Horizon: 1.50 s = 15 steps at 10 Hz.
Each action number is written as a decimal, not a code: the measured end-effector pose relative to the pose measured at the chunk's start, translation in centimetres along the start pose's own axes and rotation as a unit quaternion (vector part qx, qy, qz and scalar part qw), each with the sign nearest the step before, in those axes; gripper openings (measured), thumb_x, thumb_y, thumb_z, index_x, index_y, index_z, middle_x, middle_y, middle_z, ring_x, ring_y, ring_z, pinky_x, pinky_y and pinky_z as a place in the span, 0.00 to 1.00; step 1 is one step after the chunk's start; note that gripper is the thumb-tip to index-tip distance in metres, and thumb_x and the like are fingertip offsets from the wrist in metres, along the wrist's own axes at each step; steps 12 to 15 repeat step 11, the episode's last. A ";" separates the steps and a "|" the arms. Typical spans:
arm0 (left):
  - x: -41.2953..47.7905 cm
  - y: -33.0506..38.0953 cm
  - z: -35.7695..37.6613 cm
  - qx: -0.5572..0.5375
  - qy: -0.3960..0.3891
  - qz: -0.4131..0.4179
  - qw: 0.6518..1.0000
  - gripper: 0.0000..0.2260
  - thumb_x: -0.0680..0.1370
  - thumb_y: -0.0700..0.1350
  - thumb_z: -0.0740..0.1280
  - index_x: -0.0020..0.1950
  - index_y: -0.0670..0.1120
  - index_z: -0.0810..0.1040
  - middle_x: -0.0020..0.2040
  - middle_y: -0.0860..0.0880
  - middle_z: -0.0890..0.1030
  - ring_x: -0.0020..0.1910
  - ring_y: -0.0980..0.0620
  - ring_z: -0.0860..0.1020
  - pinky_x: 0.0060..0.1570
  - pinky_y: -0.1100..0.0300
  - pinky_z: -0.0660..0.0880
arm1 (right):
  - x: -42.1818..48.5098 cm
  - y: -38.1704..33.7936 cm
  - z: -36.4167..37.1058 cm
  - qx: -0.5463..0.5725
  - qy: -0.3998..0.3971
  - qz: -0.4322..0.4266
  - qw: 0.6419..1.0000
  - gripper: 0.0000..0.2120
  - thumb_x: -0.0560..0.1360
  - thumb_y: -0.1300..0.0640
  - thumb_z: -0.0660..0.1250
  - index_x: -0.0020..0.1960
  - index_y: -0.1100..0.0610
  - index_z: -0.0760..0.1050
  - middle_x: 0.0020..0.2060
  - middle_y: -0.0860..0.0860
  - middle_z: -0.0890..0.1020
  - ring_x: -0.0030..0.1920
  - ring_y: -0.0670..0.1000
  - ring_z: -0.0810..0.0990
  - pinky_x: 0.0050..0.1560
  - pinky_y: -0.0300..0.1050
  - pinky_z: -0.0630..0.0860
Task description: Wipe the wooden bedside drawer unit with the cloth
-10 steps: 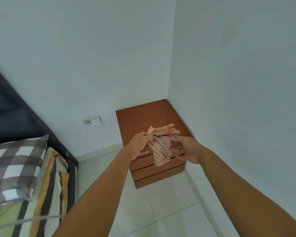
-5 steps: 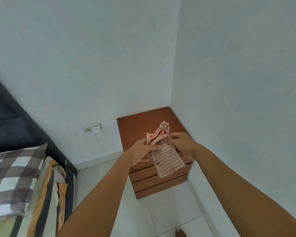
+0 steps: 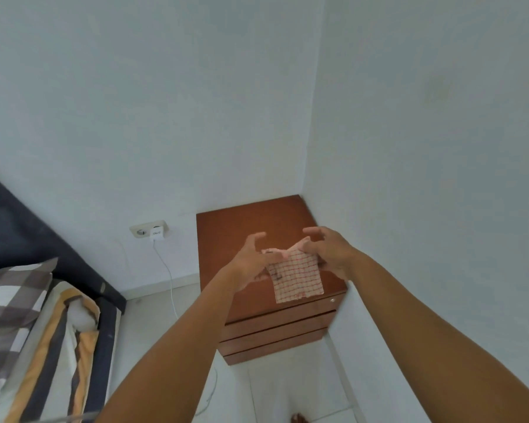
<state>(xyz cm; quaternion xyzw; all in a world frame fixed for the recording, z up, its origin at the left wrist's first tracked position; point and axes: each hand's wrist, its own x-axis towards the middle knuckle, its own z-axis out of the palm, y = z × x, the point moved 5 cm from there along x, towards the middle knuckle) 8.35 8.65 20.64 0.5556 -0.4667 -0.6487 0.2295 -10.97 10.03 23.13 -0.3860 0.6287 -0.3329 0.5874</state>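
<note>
Forearms reach out over the floor (image 3: 171, 319) toward the corner. The left hand (image 3: 251, 264) and right hand (image 3: 330, 254) each pinch a top corner of the cloth (image 3: 297, 276), other fingers splayed loose. A second ago it was a bunched wad between them; now it hangs as a flat checked sheet over the front right part of the drawer unit (image 3: 242, 227), not yet touching the top. Wiping can likely begin. The head has also come closer.
</note>
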 end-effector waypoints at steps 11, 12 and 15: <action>25.9 -13.6 10.3 0.101 0.138 -0.120 0.978 0.17 0.80 0.48 0.69 0.68 0.48 0.75 0.63 0.49 0.80 0.54 0.50 0.79 0.38 0.70 0.75 | 22.3 20.8 -10.6 -0.208 0.154 0.135 0.956 0.18 0.78 0.57 0.65 0.67 0.54 0.77 0.58 0.51 0.85 0.51 0.53 0.83 0.40 0.38 0.77; 25.9 -13.6 10.3 0.101 0.138 -0.120 0.978 0.17 0.80 0.48 0.69 0.68 0.48 0.75 0.63 0.49 0.80 0.54 0.50 0.79 0.38 0.70 0.75 | 22.3 20.8 -10.6 -0.208 0.154 0.135 0.956 0.18 0.78 0.57 0.65 0.67 0.54 0.77 0.58 0.51 0.85 0.51 0.53 0.83 0.40 0.38 0.77; 25.9 -13.6 10.3 0.101 0.138 -0.120 0.978 0.17 0.80 0.48 0.69 0.68 0.48 0.75 0.63 0.49 0.80 0.54 0.50 0.79 0.38 0.70 0.75 | 22.3 20.8 -10.6 -0.208 0.154 0.135 0.956 0.18 0.78 0.57 0.65 0.67 0.54 0.77 0.58 0.51 0.85 0.51 0.53 0.83 0.40 0.38 0.77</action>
